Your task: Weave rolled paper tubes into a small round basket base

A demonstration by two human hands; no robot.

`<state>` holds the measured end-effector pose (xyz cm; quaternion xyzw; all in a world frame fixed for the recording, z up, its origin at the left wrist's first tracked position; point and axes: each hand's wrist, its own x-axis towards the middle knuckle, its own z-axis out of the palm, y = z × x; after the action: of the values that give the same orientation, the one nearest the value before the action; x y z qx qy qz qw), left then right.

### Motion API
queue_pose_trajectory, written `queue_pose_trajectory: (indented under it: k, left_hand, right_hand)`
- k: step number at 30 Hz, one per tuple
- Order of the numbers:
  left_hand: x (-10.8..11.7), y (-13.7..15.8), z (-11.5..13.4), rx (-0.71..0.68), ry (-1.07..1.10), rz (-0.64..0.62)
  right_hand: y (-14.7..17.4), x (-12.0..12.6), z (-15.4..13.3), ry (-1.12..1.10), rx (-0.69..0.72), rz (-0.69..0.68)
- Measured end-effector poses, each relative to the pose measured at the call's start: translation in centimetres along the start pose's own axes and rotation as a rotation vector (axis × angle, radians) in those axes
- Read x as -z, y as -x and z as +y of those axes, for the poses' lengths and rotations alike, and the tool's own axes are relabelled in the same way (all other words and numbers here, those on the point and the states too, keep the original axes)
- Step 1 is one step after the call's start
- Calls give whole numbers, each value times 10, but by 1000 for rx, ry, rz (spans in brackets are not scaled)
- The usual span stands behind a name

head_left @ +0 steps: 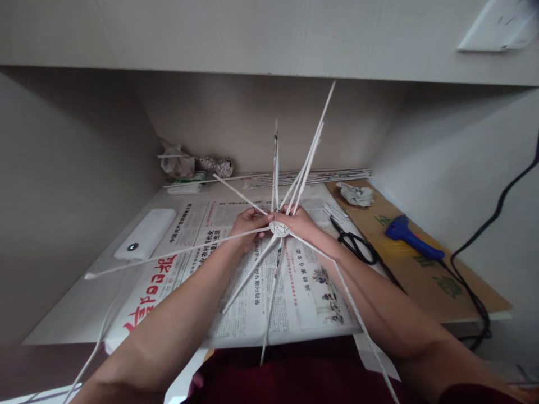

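Between my hands is a woven piece of rolled paper sticks (279, 228), a small round centre with several long sticks fanning out from it. My left hand (248, 227) pinches the left side of the centre, next to a stick that slants up and away. Closed on the far right side, my right hand (300, 220) has its fingers around the base of a few upright sticks. Other sticks reach left over my left forearm, toward my body, and down across my right forearm. The undersides of my fingers are hidden.
Newspaper (193, 269) covers the table under the work. On the right lie black-handled scissors (356, 244) and a blue glue gun (412, 238) on cardboard (425, 286). A white power bank (145, 233) is at left. Spare paper sticks (320, 178) line the back.
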<state>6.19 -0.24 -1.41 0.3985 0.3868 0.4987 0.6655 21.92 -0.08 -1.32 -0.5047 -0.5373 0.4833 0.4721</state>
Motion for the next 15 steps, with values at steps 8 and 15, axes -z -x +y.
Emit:
queue_pose_trajectory:
  k: [8, 15]
  left_hand:
    - [1, 0, 3, 67, 41, -10]
    - [-1, 1, 3, 84, 29, 41]
  right_hand:
    - [-1, 0, 1, -10, -20, 26]
    - [-2, -3, 4, 130, -10, 144]
